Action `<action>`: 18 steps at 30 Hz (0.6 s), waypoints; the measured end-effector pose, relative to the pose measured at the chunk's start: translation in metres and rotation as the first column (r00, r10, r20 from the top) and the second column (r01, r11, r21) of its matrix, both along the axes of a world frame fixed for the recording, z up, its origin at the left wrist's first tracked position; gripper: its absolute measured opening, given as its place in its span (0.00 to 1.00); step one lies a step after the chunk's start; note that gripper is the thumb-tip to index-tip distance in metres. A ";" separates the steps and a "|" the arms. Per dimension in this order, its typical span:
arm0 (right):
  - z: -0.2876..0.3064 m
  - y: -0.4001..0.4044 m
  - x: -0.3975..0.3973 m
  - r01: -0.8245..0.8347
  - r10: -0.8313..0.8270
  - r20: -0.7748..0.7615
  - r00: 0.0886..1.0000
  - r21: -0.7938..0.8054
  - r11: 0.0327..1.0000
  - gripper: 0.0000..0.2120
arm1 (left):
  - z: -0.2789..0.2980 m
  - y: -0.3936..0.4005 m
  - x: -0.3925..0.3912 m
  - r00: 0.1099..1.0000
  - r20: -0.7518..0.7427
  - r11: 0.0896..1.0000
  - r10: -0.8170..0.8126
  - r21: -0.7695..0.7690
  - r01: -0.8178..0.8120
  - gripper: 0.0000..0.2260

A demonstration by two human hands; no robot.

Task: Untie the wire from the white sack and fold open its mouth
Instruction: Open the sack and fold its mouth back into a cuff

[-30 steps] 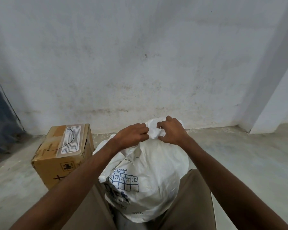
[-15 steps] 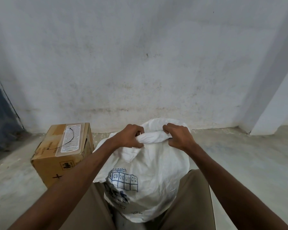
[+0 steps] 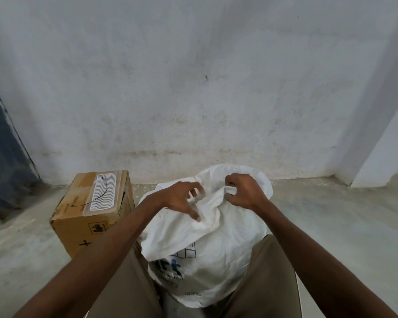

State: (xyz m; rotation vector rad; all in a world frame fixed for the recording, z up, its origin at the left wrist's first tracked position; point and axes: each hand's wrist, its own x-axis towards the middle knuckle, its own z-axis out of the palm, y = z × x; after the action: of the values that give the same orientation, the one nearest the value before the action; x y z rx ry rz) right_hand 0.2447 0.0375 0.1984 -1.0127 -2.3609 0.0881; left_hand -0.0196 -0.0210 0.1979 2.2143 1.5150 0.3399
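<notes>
A white sack (image 3: 216,244) with blue print stands on the floor between my knees. Its top is loose and crumpled, the near edge folded down toward me. My right hand (image 3: 244,193) pinches the sack's rim at the top right. My left hand (image 3: 182,198) hovers over the folded fabric with fingers spread, thumb tip touching the cloth. A thin black wire (image 3: 101,193) lies curved on top of the cardboard box (image 3: 90,216) to the left. The inside of the sack is hidden.
The cardboard box sits on the concrete floor just left of the sack. A stained white wall (image 3: 193,99) runs close behind. A dark blue panel (image 3: 2,157) leans at the far left. A wall corner (image 3: 365,145) juts out at the right.
My left hand has let go of the rim and spread its fingers. The sack's near edge has dropped down over the printed grid. My right hand keeps its pinch on the rim.
</notes>
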 end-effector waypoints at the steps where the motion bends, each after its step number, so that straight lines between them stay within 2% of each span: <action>1: -0.001 0.001 0.002 0.021 -0.021 -0.031 0.999 -0.001 1.000 0.06 | -0.005 -0.002 -0.008 0.997 -0.082 0.999 -0.004 -0.037 0.001 0.37; 2: -0.002 0.001 0.003 0.044 -0.044 -0.053 0.998 0.001 0.999 0.07 | -0.012 -0.003 -0.015 0.993 -0.114 0.999 -0.001 -0.046 -0.004 0.35; 4: -0.004 0.000 0.002 0.080 -0.080 -0.069 0.994 -0.006 0.997 0.08 | -0.026 -0.006 -0.023 0.998 -0.042 0.999 0.045 0.001 -0.045 0.27; 7: -0.004 -0.003 -0.006 0.141 -0.141 -0.009 0.990 0.014 0.990 0.10 | -0.032 -0.008 -0.023 0.994 0.015 0.969 0.108 0.222 -0.108 0.20; 10: -0.006 -0.007 -0.019 0.139 -0.181 0.174 0.968 0.226 0.964 0.26 | -0.025 -0.002 -0.023 0.979 0.039 0.877 0.198 0.439 -0.195 0.18; 13: -0.012 -0.016 -0.038 0.059 -0.143 0.283 0.948 0.287 0.956 0.31 | -0.018 0.002 -0.025 0.970 0.031 0.838 0.242 0.497 -0.225 0.15; 18: -0.015 -0.022 -0.048 0.015 -0.078 0.270 0.960 0.228 0.974 0.26 | -0.018 0.002 -0.044 0.962 0.061 0.827 0.266 0.499 -0.260 0.11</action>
State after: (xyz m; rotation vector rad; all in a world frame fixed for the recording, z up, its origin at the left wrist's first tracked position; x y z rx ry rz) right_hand 0.1968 0.0154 0.1833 -1.0236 -2.5227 -0.3543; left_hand -0.0634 -0.0191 0.1798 2.3741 1.9156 0.9080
